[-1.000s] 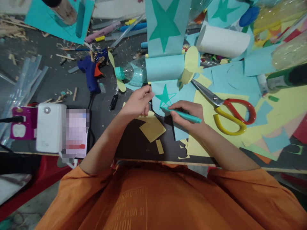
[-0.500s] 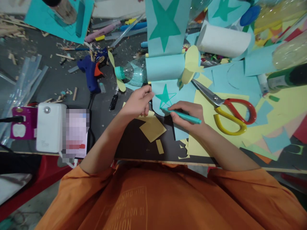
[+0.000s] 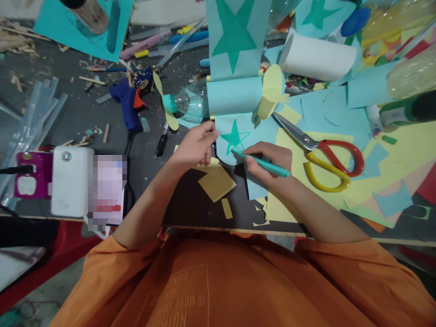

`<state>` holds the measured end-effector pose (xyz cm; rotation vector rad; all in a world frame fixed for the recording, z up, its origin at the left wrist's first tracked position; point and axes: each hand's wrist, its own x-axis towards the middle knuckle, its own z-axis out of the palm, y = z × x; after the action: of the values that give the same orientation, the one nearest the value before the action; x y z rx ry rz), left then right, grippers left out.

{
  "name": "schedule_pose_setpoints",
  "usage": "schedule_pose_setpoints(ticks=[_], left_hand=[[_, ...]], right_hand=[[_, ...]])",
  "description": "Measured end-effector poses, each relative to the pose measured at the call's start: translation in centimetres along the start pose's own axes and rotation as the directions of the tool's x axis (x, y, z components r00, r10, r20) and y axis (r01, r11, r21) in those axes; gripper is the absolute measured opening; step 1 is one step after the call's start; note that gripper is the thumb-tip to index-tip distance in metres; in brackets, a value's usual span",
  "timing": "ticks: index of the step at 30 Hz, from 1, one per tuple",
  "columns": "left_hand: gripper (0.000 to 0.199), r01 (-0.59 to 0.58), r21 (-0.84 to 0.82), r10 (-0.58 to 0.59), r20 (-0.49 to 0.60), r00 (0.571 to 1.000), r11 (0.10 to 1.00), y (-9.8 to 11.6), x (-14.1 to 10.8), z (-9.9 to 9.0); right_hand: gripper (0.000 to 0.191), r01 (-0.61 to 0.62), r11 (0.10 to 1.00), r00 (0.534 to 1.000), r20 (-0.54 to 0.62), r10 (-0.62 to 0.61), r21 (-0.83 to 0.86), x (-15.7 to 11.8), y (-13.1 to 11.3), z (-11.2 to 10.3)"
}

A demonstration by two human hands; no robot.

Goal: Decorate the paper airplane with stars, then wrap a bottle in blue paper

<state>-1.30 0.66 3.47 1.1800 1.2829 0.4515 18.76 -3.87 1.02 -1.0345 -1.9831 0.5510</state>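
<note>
A teal marker pen is pinched in my right hand, its tip touching the lower left leg of a green star. That star is partly filled; its right-hand points are only outlined. It lies on a rounded light-blue paper wing. My left hand is closed at the wing's left edge, thumb and fingertips on the paper. Above both hands, the wing joins a plastic bottle wrapped in light-blue paper, with yellow paper blades at its cap. A larger filled star covers the opposite wing.
Scissors with red and yellow handles lie right of my right hand. A blue glue gun is at left, near a white power bank and a phone. Yellow paper scraps lie below my hands. A white roll stands behind.
The marker tip has moved slightly right and up along the star's lower left leg, with my right hand shifting a little right. My left hand has stayed in place.
</note>
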Motion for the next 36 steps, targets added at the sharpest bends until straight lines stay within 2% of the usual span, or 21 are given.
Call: schedule_pose_setpoints(ticks=[5,11,17,22,24,29,34,36], left_hand=[[0.029,-0.005,0.0,0.005,-0.003,1.0,1.0,-0.1,0.0,-0.08],[0.029,-0.003,0.001,0.003,0.006,1.0,1.0,-0.12,0.06,-0.09],[0.028,0.012,0.004,-0.012,0.009,1.0,1.0,-0.05,0.1,-0.03],[0.029,0.006,-0.006,-0.006,0.005,1.0,1.0,-0.19,0.11,-0.09],[0.029,0.003,-0.006,-0.003,0.008,1.0,1.0,-0.22,0.14,-0.12],[0.029,0.009,-0.001,-0.009,0.004,1.0,1.0,-0.13,0.17,-0.08],[0.028,0.005,-0.01,-0.005,0.0,1.0,1.0,-0.09,0.05,-0.04],[0.028,0.006,-0.009,-0.006,-0.005,1.0,1.0,-0.09,0.02,-0.04]], right_hand=[[0.012,0.102,0.995,0.995,0.017,-0.101,-0.01,0.07,0.03,0.14],[0.011,-0.051,0.998,0.998,-0.025,0.05,-0.04,-0.01,-0.15,-0.24],[0.011,0.083,0.996,0.997,0.013,-0.082,-0.029,-0.06,0.06,0.01],[0.011,-0.055,0.998,0.998,-0.023,0.054,-0.042,-0.17,-0.05,-0.16],[0.011,-0.043,0.998,0.999,-0.01,0.043,-0.041,-0.15,-0.06,-0.17],[0.011,0.09,0.996,0.996,0.028,-0.089,-0.02,-0.13,0.16,0.13],[0.011,-0.015,1.0,1.0,0.002,0.015,-0.023,-0.29,0.26,0.03],[0.011,0.004,1.0,1.0,0.012,-0.004,-0.009,-0.28,0.26,0.02]])
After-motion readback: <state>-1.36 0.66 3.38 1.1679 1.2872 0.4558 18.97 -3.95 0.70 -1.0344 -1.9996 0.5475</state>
